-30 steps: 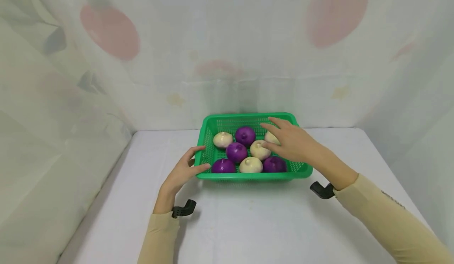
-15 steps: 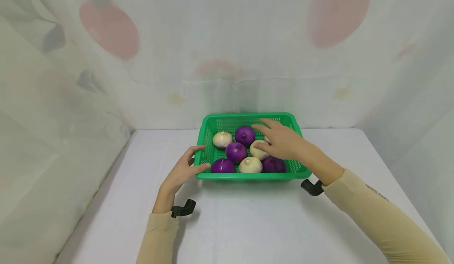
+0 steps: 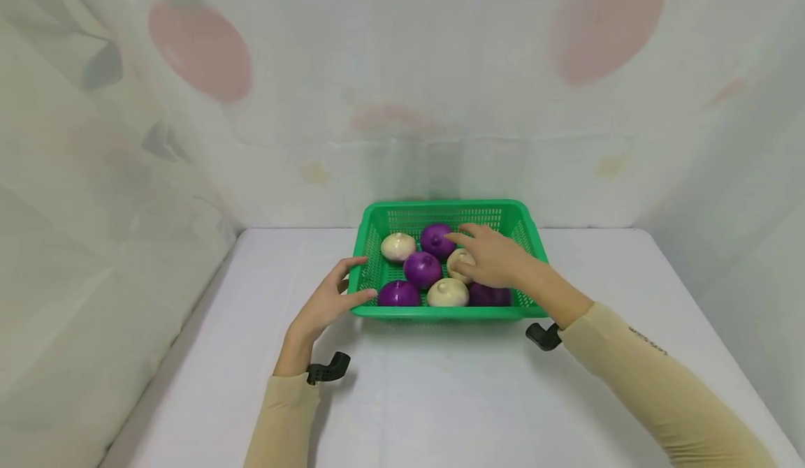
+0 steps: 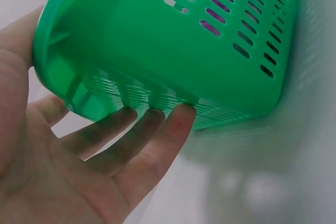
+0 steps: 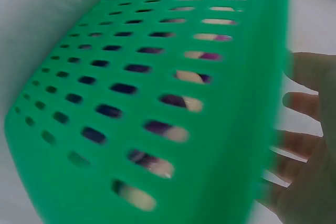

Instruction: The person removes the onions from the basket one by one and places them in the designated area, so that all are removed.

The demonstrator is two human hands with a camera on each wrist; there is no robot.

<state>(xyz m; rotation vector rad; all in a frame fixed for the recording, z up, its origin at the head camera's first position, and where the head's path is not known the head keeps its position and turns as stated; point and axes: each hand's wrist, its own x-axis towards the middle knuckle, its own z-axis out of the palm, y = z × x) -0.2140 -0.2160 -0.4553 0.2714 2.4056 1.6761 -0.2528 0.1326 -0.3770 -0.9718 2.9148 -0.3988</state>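
A green plastic basket (image 3: 449,312) stands on the table with several purple onions (image 3: 423,269) and cream-white onions (image 3: 399,247) lying inside. My left hand (image 3: 323,309) holds the basket's left side, thumb and index finger at the rim. In the left wrist view its other fingers (image 4: 173,129) rest against the outer wall. My right hand (image 3: 493,257) is over the right half of the basket, fingers spread and lightly bent. Its thumb overlaps a cream-white onion (image 3: 457,262), while the fingertips reach toward the rear purple onion (image 3: 438,240). Another cream-white onion is hidden beneath this hand.
A white cloth covers the table (image 3: 434,398). Behind the basket hangs a pale curtain (image 3: 402,63) with faint red prints, and fabric walls stand on both sides. A black camera mount (image 3: 330,368) sits at each wrist.
My right hand has moved left and lower over the onions, covering the rightmost cream-white one. The left hand stays on the basket's rim, and the basket keeps its place.
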